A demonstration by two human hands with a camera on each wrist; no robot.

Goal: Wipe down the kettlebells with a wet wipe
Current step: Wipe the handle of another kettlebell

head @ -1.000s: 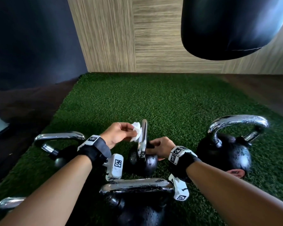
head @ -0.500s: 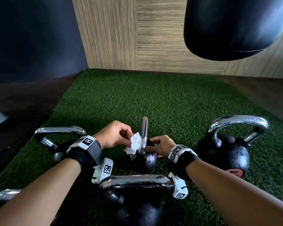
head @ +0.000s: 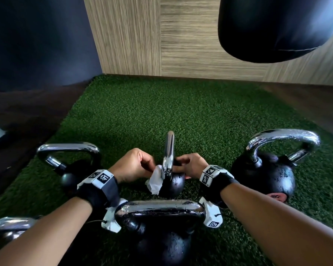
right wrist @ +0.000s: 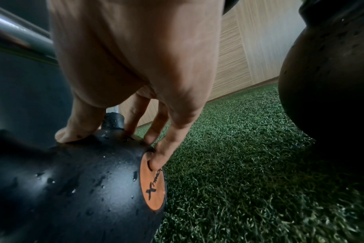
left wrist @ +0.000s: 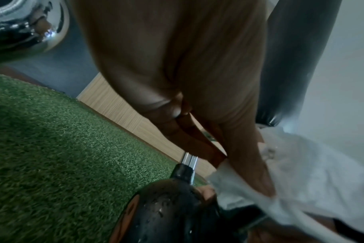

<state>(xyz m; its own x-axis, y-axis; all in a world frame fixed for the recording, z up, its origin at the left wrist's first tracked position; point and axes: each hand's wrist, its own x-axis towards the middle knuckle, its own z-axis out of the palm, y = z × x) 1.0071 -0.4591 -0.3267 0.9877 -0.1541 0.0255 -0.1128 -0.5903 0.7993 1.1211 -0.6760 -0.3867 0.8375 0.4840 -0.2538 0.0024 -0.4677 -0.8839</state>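
Note:
A small black kettlebell point(head: 173, 183) with a chrome handle point(head: 169, 148) stands on the green turf point(head: 181, 116) between my hands. My left hand point(head: 135, 166) pinches a white wet wipe point(head: 155, 179) against the lower left leg of that handle; the wipe point(left wrist: 297, 179) hangs over the bell's wet top point(left wrist: 168, 205). My right hand point(head: 188, 166) holds the bell's right shoulder, thumb and fingers spread over the black body point(right wrist: 77, 180) beside its orange disc point(right wrist: 154, 180). Water drops cover the bell.
A larger kettlebell point(head: 267, 173) stands at right, another point(head: 161, 227) close in front of me, and two more at left point(head: 69, 162) and lower left point(head: 10, 225). A black punching bag point(head: 273, 27) hangs above right. A wood-panel wall point(head: 161, 35) is behind the turf.
My left hand has slid the wipe down the handle from near its top to its base by the bell. My right hand kept its hold on the bell.

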